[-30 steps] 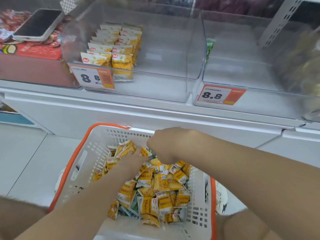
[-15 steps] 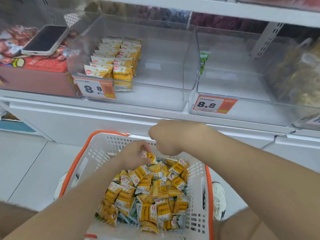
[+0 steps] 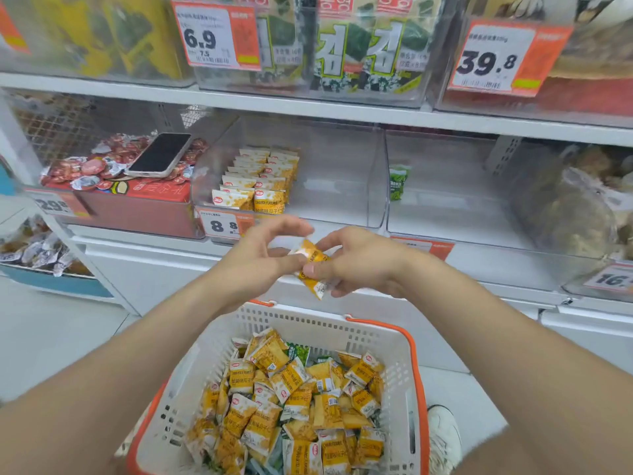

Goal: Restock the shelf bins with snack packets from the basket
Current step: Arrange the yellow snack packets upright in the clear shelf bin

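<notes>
Right now the packet (image 3: 312, 269) is in the air between your hands, above the far rim of the basket (image 3: 412, 351) and in front of the shelf edge, just below the bin (image 3: 342, 173) it belongs in. Your left grip (image 3: 255, 260) pinches its upper end with the thumb, while your right grip (image 3: 359, 265) pinches the lower half between thumb and fingers. Both are grasping it, but only at its edges.

That light hold is the likely weak spot. If one grip lets go before the other has a firm hold, the packet could slip back into the basket or onto the floor. Reaching in too low could catch the bin's clear front wall or topple the rows (image 3: 260, 181) already standing there. The phone (image 3: 161, 154) on the neighbouring heap lies close to your left arm's path, so a wide swing might knock it.

The packet's long axis runs steeply, tilted off vertical. Its upper end leans up and to the left, and its pale barcoded end points down and to the right, toward the basket. The rows stand upright and face forward, so it probably needs straightening first.
</notes>
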Tool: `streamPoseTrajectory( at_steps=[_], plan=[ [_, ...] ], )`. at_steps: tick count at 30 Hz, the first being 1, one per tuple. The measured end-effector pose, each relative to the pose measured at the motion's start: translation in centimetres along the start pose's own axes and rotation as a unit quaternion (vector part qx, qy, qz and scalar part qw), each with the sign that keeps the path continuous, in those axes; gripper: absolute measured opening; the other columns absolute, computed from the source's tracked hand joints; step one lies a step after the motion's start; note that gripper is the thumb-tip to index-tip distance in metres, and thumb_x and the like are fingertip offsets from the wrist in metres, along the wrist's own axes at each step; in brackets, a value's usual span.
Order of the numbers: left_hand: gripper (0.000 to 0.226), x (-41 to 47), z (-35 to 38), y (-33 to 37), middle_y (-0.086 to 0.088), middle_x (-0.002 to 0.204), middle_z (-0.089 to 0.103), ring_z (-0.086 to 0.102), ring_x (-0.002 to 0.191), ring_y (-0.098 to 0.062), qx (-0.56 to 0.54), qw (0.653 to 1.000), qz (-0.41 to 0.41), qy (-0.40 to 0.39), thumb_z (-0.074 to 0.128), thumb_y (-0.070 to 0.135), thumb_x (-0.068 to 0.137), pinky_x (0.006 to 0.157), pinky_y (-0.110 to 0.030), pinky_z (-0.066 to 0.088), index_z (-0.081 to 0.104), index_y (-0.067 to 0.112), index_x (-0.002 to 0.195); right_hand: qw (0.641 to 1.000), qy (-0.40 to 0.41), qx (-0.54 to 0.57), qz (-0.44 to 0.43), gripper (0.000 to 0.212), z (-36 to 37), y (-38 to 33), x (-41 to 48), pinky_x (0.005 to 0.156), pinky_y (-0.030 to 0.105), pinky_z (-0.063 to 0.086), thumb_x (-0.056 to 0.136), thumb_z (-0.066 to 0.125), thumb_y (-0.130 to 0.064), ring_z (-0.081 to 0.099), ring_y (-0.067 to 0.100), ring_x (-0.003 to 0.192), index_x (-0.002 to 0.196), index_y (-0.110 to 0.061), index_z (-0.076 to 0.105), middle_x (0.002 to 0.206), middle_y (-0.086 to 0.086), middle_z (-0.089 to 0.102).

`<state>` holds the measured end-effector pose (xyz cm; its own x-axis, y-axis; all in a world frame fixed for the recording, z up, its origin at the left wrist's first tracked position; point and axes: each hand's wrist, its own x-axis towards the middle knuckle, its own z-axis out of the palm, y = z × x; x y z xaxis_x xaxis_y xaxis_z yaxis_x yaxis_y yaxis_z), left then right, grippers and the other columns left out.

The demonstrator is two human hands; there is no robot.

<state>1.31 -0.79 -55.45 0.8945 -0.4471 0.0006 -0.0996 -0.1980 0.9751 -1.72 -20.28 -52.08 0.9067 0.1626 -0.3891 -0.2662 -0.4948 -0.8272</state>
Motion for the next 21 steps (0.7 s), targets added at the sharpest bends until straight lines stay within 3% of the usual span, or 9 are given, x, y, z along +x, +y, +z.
streamPoseTrajectory(
  at_steps=[2, 5, 8, 12, 16, 18, 21],
  plan=[
    [0.037, 0.0, -1.0, 1.6, 0.0, 0.129, 0.066, 0.074, 0.096, -0.014, -0.013, 0.999, -0.016, 0.05, 0.079, 0.012, 0.091, 0.085, -0.026, 0.057, 0.067, 0.022, 0.124, 0.996, 0.041, 0.076, -0.034, 0.034, 0.2, -0.3, 0.3, 0.079, 0.037, 0.064, 0.087, 0.083, -0.018, 0.07, 0.019, 0.076, 0.115, -0.002, 0.069, 0.096, 0.016, 0.075],
    [0.018, 0.1, -2.1, 3.5, -0.013, 0.1, 0.078, 0.076, 0.092, -0.024, -0.069, 0.994, -0.071, 0.046, 0.077, 0.018, 0.092, 0.079, -0.03, 0.062, 0.073, 0.004, 0.103, 0.983, 0.064, 0.145, -0.089, 0.029, 1.0, -0.8, 0.7, 0.089, 0.044, 0.062, 0.086, 0.083, -0.013, 0.074, 0.028, 0.085, 0.111, -0.004, 0.073, 0.095, 0.014, 0.077],
    [0.015, 0.4, -3.2, 4.9, -0.009, 0.086, 0.079, 0.077, 0.078, -0.019, -0.101, 0.986, -0.128, 0.041, 0.074, 0.024, 0.093, 0.069, -0.027, 0.062, 0.073, 0.01, 0.097, 0.982, 0.066, 0.12, -0.133, 0.034, 1.3, -1.6, 0.8, 0.091, 0.043, 0.061, 0.083, 0.086, -0.013, 0.075, 0.029, 0.096, 0.114, -0.012, 0.072, 0.101, 0.011, 0.078],
    [0.017, 1.4, -4.4, 5.4, -0.007, 0.085, 0.078, 0.077, 0.073, -0.017, -0.094, 0.98, -0.173, 0.021, 0.074, 0.024, 0.091, 0.069, -0.028, 0.064, 0.074, 0.01, 0.101, 0.983, 0.088, 0.02, -0.162, 0.038, 1.0, -2.4, 0.9, 0.076, 0.043, 0.064, 0.079, 0.09, -0.023, 0.076, 0.026, 0.088, 0.111, -0.013, 0.072, 0.093, 0.006, 0.079],
    [0.02, 2.4, -5.3, 5.3, -0.016, 0.095, 0.079, 0.078, 0.084, -0.025, -0.041, 0.991, -0.123, 0.041, 0.075, 0.022, 0.093, 0.087, -0.041, 0.064, 0.076, 0.006, 0.104, 0.985, 0.071, 0.088, -0.132, 0.028, 0.9, -2.6, 1.6, 0.079, 0.037, 0.059, 0.089, 0.081, -0.032, 0.074, 0.022, 0.088, 0.11, -0.015, 0.074, 0.098, 0.006, 0.079],
    [0.024, 2.7, -5.8, 5.2, -0.016, 0.097, 0.079, 0.078, 0.088, -0.025, -0.032, 0.993, -0.095, 0.068, 0.071, 0.025, 0.098, 0.089, -0.042, 0.063, 0.075, 0.004, 0.108, 0.981, 0.083, 0.12, -0.127, 0.02, 0.8, -2.9, 2.6, 0.079, 0.033, 0.055, 0.094, 0.075, -0.027, 0.071, 0.016, 0.084, 0.108, -0.014, 0.075, 0.098, 0.005, 0.079],
    [0.027, 3.6, -6.8, 4.9, -0.012, 0.094, 0.079, 0.076, 0.084, -0.02, 0.034, 0.989, -0.043, 0.136, 0.059, 0.027, 0.107, 0.083, -0.035, 0.062, 0.075, 0.006, 0.106, 0.962, 0.196, 0.101, -0.162, 0.011, 1.0, -3.2, 5.1, 0.078, 0.033, 0.057, 0.092, 0.075, -0.022, 0.073, 0.016, 0.081, 0.101, -0.015, 0.075, 0.091, 0.003, 0.079]
  ],
)
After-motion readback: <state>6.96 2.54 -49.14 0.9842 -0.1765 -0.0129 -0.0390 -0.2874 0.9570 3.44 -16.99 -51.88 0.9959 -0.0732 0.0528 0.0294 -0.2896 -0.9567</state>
